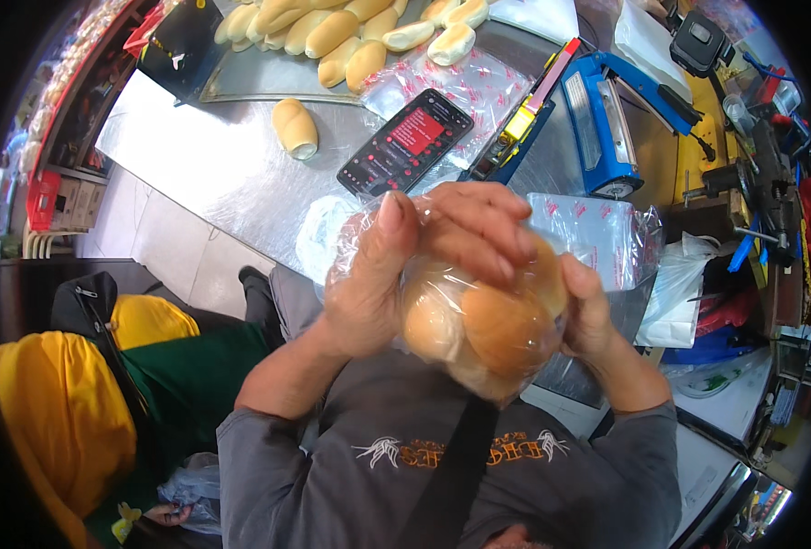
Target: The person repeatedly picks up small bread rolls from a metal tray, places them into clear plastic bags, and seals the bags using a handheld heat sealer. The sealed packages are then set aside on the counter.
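A clear plastic bag of bread rolls (501, 329) is held up in front of my chest, with several golden rolls pressed together inside. My left hand (378, 265) grips it from the left, fingers curled over its top and thumb raised, with loose plastic around the palm. On the other side my right hand (588, 316) clasps the bag; some of its fingers are hidden behind the bread. Just beyond the hands, a phone (405, 142) with a lit screen lies on the metal table (213, 197). One single roll (295, 129) rests to the phone's left.
A tray (263, 82) piled with long rolls stands at the far side. Printed plastic bags (588, 229) lie right of my hands. Beyond are a tape dispenser (520, 123) and a blue bag sealer (602, 128). Another person in yellow and green (67, 403) is at the left.
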A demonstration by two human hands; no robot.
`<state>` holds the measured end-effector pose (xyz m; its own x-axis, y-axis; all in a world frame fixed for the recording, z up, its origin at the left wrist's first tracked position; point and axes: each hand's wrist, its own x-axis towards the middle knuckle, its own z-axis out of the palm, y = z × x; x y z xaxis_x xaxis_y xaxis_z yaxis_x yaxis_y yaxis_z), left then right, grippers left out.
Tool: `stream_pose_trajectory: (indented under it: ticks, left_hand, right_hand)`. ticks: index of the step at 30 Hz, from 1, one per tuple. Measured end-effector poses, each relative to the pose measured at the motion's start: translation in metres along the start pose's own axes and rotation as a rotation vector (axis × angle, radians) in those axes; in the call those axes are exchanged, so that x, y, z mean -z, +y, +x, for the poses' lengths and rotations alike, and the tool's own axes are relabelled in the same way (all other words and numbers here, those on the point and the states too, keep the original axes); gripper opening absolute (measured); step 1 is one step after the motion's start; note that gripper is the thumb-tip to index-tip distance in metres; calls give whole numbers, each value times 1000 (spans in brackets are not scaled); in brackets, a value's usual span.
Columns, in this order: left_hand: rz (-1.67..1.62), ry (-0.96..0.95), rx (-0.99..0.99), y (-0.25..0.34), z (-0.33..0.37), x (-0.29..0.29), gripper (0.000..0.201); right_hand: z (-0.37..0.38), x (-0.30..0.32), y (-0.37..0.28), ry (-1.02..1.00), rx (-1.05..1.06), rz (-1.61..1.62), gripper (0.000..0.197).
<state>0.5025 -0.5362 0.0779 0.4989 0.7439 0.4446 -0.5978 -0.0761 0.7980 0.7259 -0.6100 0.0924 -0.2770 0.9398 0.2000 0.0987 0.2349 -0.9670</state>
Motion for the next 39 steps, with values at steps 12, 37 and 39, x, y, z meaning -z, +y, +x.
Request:
stream_pose_trajectory:
  ticks: [12, 37, 39]
  left_hand:
    - [-701, -510, 1077, -2, -8, 6, 48]
    - [2003, -869, -196, -38, 100, 34, 26]
    - [1973, -895, -98, -45, 96, 24, 26]
  right_hand:
    - [34, -1, -57, -390, 615, -953, 26]
    - [54, 42, 61, 79, -422, -658, 21]
    - [41, 44, 67, 96, -375, -641, 22]
